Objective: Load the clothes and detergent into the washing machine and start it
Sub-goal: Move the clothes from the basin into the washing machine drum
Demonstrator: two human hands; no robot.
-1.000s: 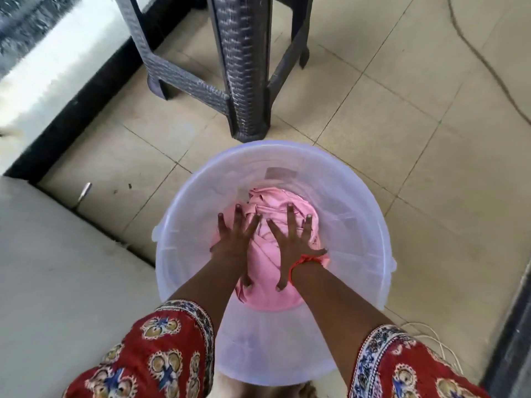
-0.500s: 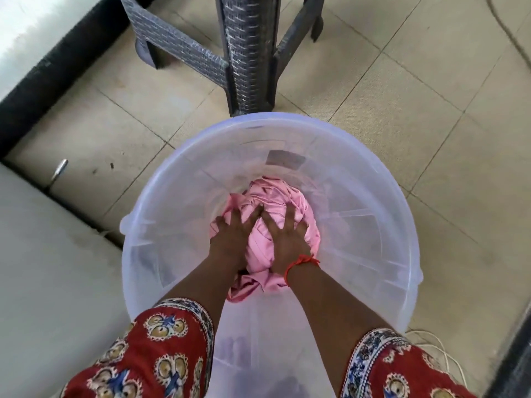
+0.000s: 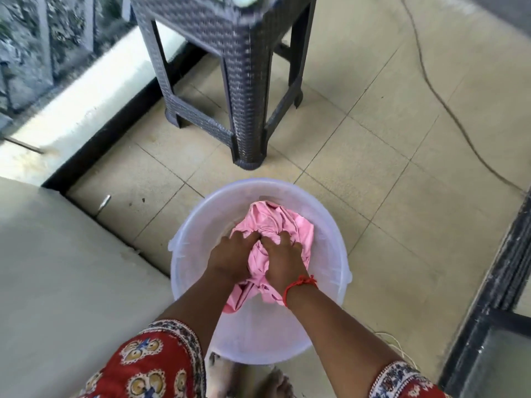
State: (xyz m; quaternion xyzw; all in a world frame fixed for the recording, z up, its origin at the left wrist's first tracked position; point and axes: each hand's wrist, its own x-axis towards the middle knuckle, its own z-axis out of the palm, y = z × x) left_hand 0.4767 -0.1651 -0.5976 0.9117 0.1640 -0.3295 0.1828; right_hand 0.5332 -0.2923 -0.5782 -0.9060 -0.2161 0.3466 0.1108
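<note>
A pink cloth (image 3: 270,225) is bunched inside a clear bucket (image 3: 330,285) on the tiled floor, just before a dark stool (image 3: 230,67). It is gripped from above by both hands, side by side near the bundle's middle: the left hand (image 3: 232,257) with fingers curled into the folds on the left, the right hand (image 3: 283,259) likewise dug in beside it, a red thread (image 3: 298,284) tied at its wrist. The bundle lies directly beneath and slightly ahead of the hands, with a loose tail trailing back toward the person. Neither hand is judged nearer. A straight upward lift seems called for; no washing machine is seen.
</note>
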